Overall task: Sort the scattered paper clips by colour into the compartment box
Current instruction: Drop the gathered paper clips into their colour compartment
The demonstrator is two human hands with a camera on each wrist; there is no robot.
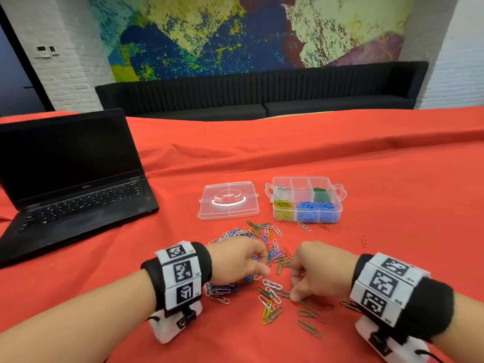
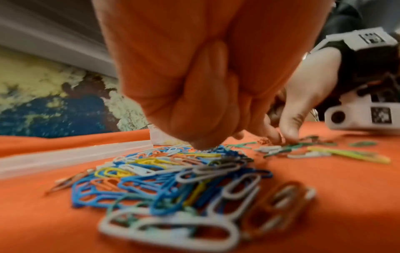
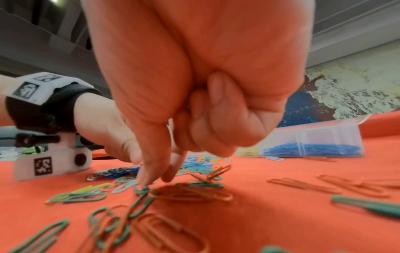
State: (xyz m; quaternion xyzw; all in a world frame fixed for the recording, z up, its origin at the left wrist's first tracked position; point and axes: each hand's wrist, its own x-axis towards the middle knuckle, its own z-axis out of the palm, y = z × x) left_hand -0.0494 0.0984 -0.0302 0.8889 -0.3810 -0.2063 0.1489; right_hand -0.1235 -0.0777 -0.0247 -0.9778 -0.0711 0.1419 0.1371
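Observation:
Mixed paper clips lie scattered on the red cloth in front of the clear compartment box. The box holds white, green, yellow and blue clips in separate compartments. My left hand reaches down into the pile, fingers curled, and pinches at blue clips on top; the left hand hides the grip. My right hand pinches a green clip between thumb and forefinger on the cloth, its other fingers curled into the palm. The right hand has green and orange clips around it.
The box's clear lid lies flat just left of the box. An open black laptop stands at the left. Single clips lie right of the pile. Red cloth covers the whole table.

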